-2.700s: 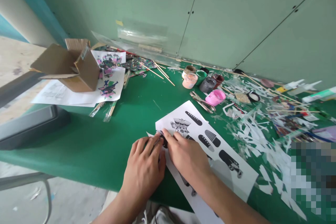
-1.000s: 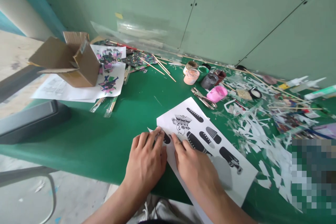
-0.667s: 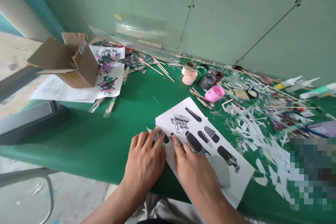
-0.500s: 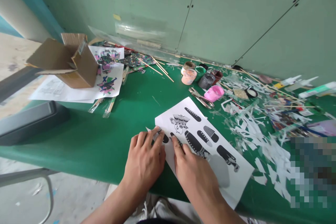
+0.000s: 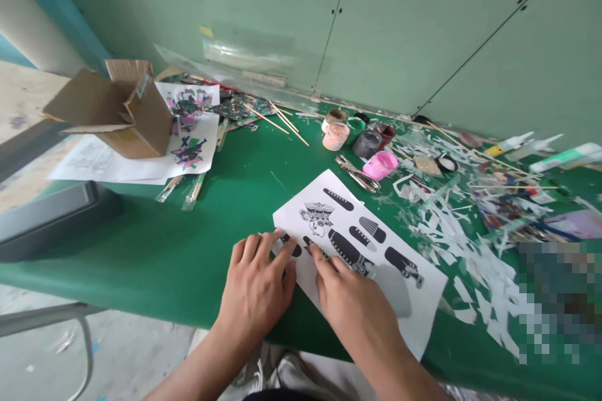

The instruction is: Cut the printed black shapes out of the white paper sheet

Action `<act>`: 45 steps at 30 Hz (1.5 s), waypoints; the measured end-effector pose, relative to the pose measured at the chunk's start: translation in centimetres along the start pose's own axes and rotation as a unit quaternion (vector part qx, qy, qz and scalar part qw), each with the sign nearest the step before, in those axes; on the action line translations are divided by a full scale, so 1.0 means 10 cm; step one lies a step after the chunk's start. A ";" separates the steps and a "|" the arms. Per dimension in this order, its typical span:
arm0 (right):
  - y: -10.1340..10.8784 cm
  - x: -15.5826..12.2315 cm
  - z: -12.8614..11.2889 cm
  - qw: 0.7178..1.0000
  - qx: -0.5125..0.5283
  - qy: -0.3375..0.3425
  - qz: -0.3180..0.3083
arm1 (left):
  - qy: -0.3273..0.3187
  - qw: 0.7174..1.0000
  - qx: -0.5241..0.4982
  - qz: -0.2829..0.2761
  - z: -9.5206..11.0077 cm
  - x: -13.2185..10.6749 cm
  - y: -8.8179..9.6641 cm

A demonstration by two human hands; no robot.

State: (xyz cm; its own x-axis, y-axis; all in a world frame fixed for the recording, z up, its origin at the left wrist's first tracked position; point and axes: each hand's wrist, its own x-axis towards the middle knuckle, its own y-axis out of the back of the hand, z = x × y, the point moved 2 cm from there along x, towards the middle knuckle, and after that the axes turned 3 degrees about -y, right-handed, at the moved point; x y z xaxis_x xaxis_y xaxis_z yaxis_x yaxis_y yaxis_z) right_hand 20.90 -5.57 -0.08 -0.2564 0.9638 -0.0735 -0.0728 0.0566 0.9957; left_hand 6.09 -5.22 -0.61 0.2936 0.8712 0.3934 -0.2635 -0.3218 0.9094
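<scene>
Currently the white printed sheet (image 5: 345, 220) lies at a slant near the front of the tabletop (image 5: 160, 244), its black-and-grey shapes face up; its lower end appears to run past the front edge, beneath the right forearm. Left hand (image 5: 258, 285): palm down over the sheet's left margin, fingers nearly together and bent, tips pressed beside a dark oval print. Right hand (image 5: 350, 301): index finger extended onto a dark print, remaining fingers folded under; cannot tell whether either hand pinches anything. Two-point contact probably keeps the paper flat and stops it sliding. Just beyond the far corner: a metal hand tool (image 5: 357, 174), then a pink jar (image 5: 380, 165), a peach jar (image 5: 335, 136) and a dark grey jar (image 5: 367, 144), presumably set back to spare the paper from spills. To the right, loose white scraps (image 5: 444, 232), seemingly pushed aside. Further back, thin wooden sticks (image 5: 294, 125). Far left, a cardboard box (image 5: 145, 116) stands on coloured printouts (image 5: 190, 150), perhaps as a weight; nearer, a grey device (image 5: 51, 219) sits well apart from the hands.
</scene>
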 end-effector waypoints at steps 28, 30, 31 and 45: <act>-0.12 -0.43 -0.03 0.993 -0.006 -0.017 0.115 | -0.054 0.995 -0.081 0.003 0.01 0.03 -0.02; -0.12 -0.45 -0.02 0.992 -0.005 -0.016 0.124 | -0.054 0.995 -0.082 0.004 0.01 0.03 -0.03; -0.13 -0.47 -0.02 0.992 -0.004 -0.017 0.127 | -0.054 0.995 -0.082 0.004 0.01 0.03 -0.03; -0.26 -0.79 0.12 0.992 0.033 0.002 0.120 | -0.056 0.995 -0.080 0.000 0.02 0.05 -0.02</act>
State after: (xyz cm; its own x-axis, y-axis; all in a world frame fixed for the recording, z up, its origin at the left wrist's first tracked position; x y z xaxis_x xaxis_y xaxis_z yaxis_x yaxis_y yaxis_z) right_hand 24.27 -13.00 -1.99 -0.2624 0.9507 0.1652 0.0534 -0.1566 0.9862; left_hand 6.44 -4.76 -0.55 0.3911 0.8218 0.4143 -0.4032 -0.2516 0.8798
